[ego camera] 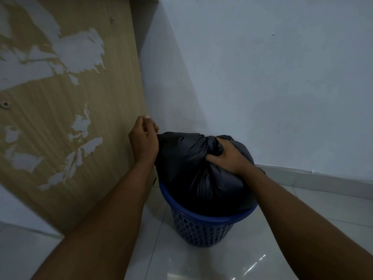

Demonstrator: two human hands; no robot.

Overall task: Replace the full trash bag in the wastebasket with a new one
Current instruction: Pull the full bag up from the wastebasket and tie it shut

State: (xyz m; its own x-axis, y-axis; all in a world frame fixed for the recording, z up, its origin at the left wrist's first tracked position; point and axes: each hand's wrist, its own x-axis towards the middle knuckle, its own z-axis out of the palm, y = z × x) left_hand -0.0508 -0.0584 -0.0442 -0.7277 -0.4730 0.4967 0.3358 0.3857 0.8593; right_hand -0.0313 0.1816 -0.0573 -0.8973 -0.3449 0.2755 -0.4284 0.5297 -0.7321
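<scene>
A full black trash bag (pixel 189 168) bulges out of a blue perforated wastebasket (pixel 201 229) standing on the tiled floor in a corner. My right hand (pixel 228 156) is clenched on the bag's gathered, twisted neck at the top. At the bag's upper left edge, my left hand (pixel 144 140) is closed in a fist around a pulled-out corner of the plastic. The lower part of the bag is hidden inside the basket.
A wooden furniture panel (pixel 70 118) with peeled veneer stands directly left of the basket, almost touching it. A white wall (pixel 282 87) rises behind and to the right. Glossy white floor tiles (pixel 262 249) lie in front.
</scene>
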